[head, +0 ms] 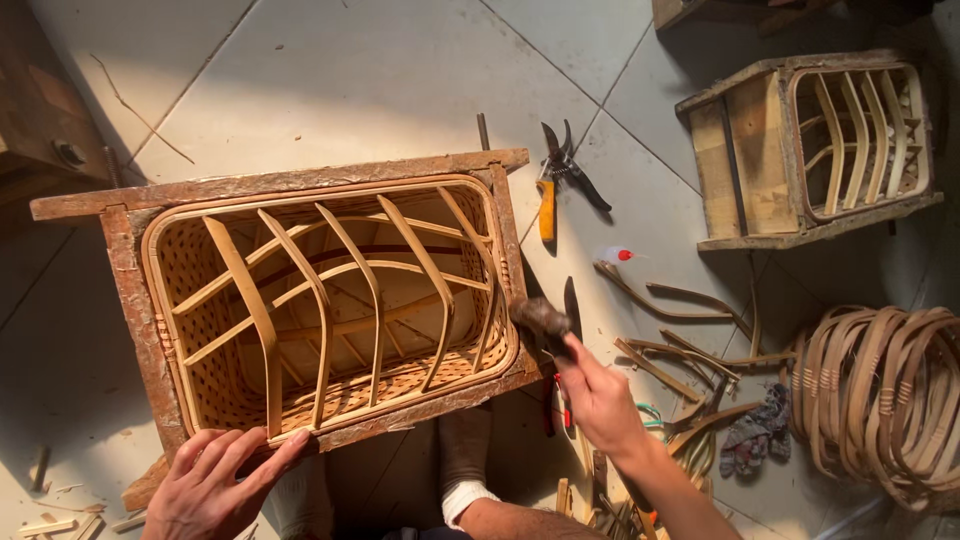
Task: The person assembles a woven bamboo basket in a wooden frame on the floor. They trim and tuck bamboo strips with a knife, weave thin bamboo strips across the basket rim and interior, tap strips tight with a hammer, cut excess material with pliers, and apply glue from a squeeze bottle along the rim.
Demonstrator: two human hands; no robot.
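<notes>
Two bare hands at work, both on or beside one rectangular rough wooden mould frame (300, 185) that lies on the pale tiled floor (380, 70).

Left hand (215, 480): fingers spread flat, palm pressed on the near edge of the frame. It closes around nothing; judged a bracing hold, keeping the frame from sliding.

Right hand (598, 400): clenched around the handle of a dark-headed hammer (543, 318). The head sits just beyond the knuckles, touching or nearly touching the frame's right near corner. Exact contact cannot be told.

Inside the frame, just beyond the left fingertips: a tan woven bamboo basket (330, 300), mouth up, its rim tight against the frame's inner walls. Curved split-bamboo ribs (375, 290) span it, bowed across from near rim to far rim. The frame appears to serve as a form that holds the basket square.

Beyond the right hand, on the floor: yellow-handled pruning shears (556, 180) and a small white bottle with a red cap (617, 255). To the outer side of the right wrist: loose bent bamboo strips (680, 350), a crumpled grey work glove (755, 435), a bundle of coiled bamboo hoops (880, 400). Further out, a second smaller wooden mould frame with ribs (810, 150) lies on its side. All sit within arm's reach, which suits seated work.

Person's white-socked feet (465, 495) lie between the two wrists.
</notes>
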